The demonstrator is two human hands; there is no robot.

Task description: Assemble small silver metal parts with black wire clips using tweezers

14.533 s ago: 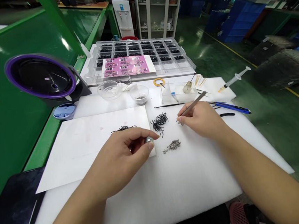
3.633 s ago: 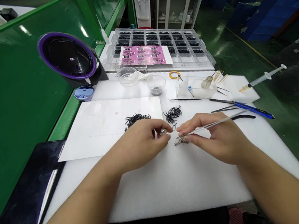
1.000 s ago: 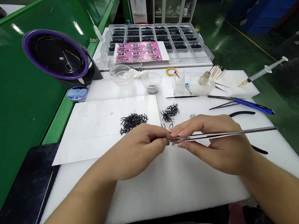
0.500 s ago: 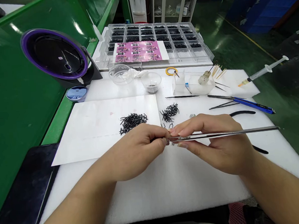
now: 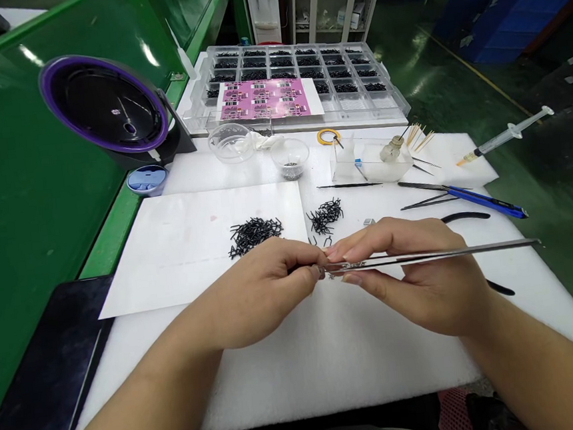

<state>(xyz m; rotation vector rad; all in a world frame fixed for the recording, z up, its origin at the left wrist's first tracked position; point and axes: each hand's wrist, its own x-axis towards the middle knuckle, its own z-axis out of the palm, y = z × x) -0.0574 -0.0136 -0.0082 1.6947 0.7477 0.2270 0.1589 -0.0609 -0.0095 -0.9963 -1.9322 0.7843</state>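
Note:
My left hand (image 5: 258,291) is closed in a pinch on a small silvery part, which is almost hidden between thumb and fingers. My right hand (image 5: 412,277) grips long metal tweezers (image 5: 435,254) that lie level, with their tips at the left fingertips. Both hands hover over the white foam mat (image 5: 328,345). Behind them lie two heaps of small black bent pins, one (image 5: 254,233) on a white paper sheet (image 5: 188,240), the other (image 5: 325,215) on the mat. A few tiny grey bits show just under the tweezers' tips.
A compartment tray (image 5: 350,82) of black parts with a pink label sheet (image 5: 264,100) stands at the back. Two clear cups (image 5: 289,158), a clear box (image 5: 370,167), a blue knife (image 5: 486,203), black pliers (image 5: 467,216), a syringe (image 5: 507,133) and a purple-rimmed device (image 5: 103,104) surround the work spot. A dark tablet (image 5: 40,377) lies left.
Over the last second almost nothing moved; the tweezers' rear end rose slightly. Earlier, both hands came together, and the tweezers swung from a steep slant to level.

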